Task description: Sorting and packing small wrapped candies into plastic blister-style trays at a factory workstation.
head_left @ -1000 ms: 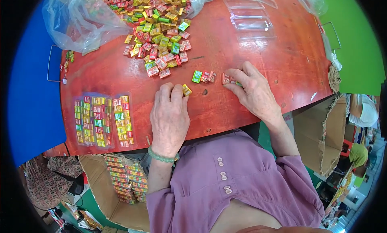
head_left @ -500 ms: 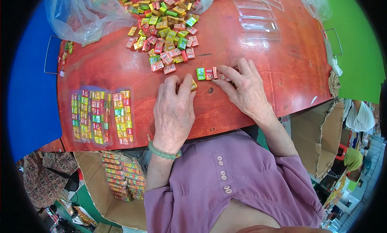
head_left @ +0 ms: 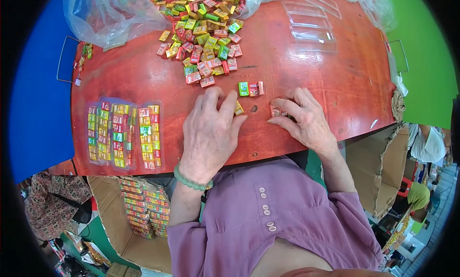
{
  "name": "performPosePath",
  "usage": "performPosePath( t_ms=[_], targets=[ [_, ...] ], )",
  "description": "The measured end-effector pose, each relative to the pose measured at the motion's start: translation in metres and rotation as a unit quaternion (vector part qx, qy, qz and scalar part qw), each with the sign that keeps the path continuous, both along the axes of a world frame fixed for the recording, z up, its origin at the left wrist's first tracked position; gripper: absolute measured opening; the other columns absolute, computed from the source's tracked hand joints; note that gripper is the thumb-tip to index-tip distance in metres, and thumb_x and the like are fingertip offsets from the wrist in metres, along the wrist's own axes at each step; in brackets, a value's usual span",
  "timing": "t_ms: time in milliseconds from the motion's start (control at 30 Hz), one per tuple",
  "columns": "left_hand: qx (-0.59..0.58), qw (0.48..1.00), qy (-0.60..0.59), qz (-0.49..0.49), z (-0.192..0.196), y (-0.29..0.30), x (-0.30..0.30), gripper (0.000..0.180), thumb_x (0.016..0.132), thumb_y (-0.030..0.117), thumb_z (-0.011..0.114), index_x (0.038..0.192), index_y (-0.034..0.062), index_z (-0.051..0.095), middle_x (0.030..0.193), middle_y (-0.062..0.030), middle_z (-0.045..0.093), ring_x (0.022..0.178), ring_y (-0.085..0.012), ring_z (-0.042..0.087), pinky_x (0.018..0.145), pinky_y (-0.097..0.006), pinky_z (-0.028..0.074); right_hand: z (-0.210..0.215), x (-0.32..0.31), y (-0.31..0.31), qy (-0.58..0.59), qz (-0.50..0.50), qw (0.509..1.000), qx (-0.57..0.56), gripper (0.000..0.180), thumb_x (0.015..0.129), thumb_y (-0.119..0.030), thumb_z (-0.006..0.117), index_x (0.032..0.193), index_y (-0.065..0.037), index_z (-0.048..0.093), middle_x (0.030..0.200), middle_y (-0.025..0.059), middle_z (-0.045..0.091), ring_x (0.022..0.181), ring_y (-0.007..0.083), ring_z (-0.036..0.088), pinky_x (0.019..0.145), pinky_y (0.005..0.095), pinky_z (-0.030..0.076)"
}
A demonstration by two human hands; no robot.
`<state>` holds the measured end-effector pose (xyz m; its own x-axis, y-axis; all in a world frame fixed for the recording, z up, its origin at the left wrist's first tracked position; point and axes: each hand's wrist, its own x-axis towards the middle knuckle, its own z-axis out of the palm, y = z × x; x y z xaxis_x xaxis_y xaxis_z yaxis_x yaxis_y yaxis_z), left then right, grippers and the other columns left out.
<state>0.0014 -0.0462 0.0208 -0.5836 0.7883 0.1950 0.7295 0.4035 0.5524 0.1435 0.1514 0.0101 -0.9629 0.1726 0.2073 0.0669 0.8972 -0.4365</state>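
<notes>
Red-brown wood makes up the round table [head_left: 306,66], and both hands lie palm down on it near its close edge. On the left hand [head_left: 209,133] the fingers are loosely spread and flat on the wood, and a small yellow candy box [head_left: 238,108] sits against the tip of the index finger, touching it; whether it is pinched I cannot tell. On the right hand [head_left: 306,121] the fingers are bent and drawn together, their tips pressing on a small red candy box [head_left: 276,110] that shows only partly under them. Just beyond both sets of fingertips, and between them, stands a short row of three boxes [head_left: 251,88], one green and two red, side by side. Farther beyond the fingers spreads a loose heap of many-coloured candy boxes [head_left: 206,35], spilling from a clear plastic bag [head_left: 103,18]. Well to the left of the left fingers lie filled clear trays [head_left: 123,133] of boxes in columns. Beyond the right fingers rest empty clear trays [head_left: 311,23]. A green bead bracelet [head_left: 190,180] circles the left wrist.
</notes>
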Motion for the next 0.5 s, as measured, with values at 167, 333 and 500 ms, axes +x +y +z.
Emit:
performPosePath(
  t_ms=[167, 333, 500],
  targets=[
    [0.014, 0.994, 0.110, -0.020, -0.001, 0.027, -0.015, 0.037, 0.083, 0.005, 0.076, 0.119, -0.0001, 0.066, 0.113, -0.0131, 0.063, 0.104, -0.0332, 0.062, 0.086, -0.044, 0.053, 0.002, 0.003, -0.001, 0.008, 0.010, 1.000, -0.017, 0.041, 0.077, -0.022, 0.087, 0.111, -0.005, 0.072, 0.100, 0.0096, 0.060, 0.093, 0.0280, 0.059, 0.080, 0.0400, 0.052],
    [-0.033, 0.992, 0.114, -0.053, -0.015, 0.038, -0.021, 0.035, 0.082, 0.001, 0.074, 0.116, -0.0010, 0.066, 0.112, -0.0146, 0.065, 0.104, -0.0344, 0.061, 0.089, -0.044, 0.051, 0.001, 0.008, 0.003, 0.002, 0.026, 0.999, -0.041, 0.038, 0.080, -0.018, 0.084, 0.113, -0.006, 0.071, 0.104, 0.0104, 0.060, 0.096, 0.0292, 0.059, 0.082, 0.0399, 0.052],
    [0.040, 0.992, 0.116, -0.036, -0.005, 0.034, 0.009, 0.037, 0.083, 0.005, 0.068, 0.119, -0.0021, 0.063, 0.102, -0.0138, 0.062, 0.097, -0.0322, 0.058, 0.083, -0.044, 0.048, -0.002, 0.013, 0.012, 0.006, 0.010, 0.997, -0.073, 0.034, 0.081, -0.017, 0.083, 0.111, -0.006, 0.071, 0.105, 0.0106, 0.061, 0.098, 0.0299, 0.060, 0.083, 0.0407, 0.052]
  ],
)
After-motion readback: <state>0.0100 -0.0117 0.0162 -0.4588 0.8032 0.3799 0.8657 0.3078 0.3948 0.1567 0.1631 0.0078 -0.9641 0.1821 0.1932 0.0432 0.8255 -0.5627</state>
